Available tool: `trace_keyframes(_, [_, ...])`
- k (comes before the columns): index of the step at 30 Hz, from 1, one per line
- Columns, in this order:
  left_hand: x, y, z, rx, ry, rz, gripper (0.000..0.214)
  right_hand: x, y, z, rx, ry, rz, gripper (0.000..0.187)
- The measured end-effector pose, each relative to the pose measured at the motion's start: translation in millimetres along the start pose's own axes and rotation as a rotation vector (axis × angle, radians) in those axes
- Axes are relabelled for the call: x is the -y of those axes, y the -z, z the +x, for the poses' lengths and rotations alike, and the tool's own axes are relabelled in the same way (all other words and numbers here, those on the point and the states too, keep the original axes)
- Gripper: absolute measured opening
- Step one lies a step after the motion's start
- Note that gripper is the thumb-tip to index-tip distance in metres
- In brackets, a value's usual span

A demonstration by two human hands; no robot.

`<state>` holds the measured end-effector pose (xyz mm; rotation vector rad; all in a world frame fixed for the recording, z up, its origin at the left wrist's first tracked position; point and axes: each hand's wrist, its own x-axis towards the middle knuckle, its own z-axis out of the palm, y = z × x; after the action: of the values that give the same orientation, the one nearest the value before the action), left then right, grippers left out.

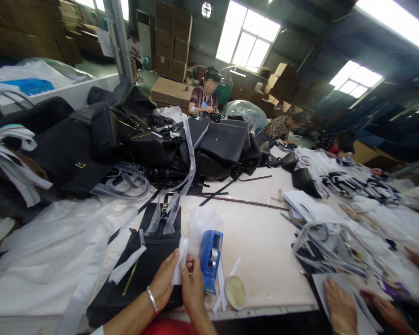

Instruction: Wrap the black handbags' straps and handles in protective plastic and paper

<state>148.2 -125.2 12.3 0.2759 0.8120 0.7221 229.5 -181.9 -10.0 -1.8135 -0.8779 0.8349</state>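
A white plastic sheet (38,260) covered the left of the table (265,251), and a heap of black handbags (125,135) rose behind it. Nearer, a flat black bag (143,274) lay under the left hand (165,281), which pinched a white strip (179,260) over the bag's right edge. The strip's long axis ran away from the person, with the far end tilted slightly right. The right hand (193,288) grasped the strip's other edge, and the strip's near end was hidden between the fingers. Just beside the right hand stood a blue tape dispenser (211,258), then a round lid (236,292). Far right, a co-worker's hands (338,307) lay flat on paper, the wrists cut off by the frame.
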Motion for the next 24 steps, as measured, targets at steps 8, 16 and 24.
trace_keyframes(8, [-5,3.0,-13,0.122,0.080,-0.117,0.025,-15,-4,-4,-0.092,0.036,-0.063,0.044])
trace_keyframes(16, [-2,-4.5,-18,0.089,0.018,0.040,0.040,-9,-3,-5,-0.099,0.224,-0.344,0.043])
trace_keyframes(24, [5,3.1,7,-0.077,0.022,0.228,0.038,-10,20,-18,0.079,0.585,-0.577,0.067])
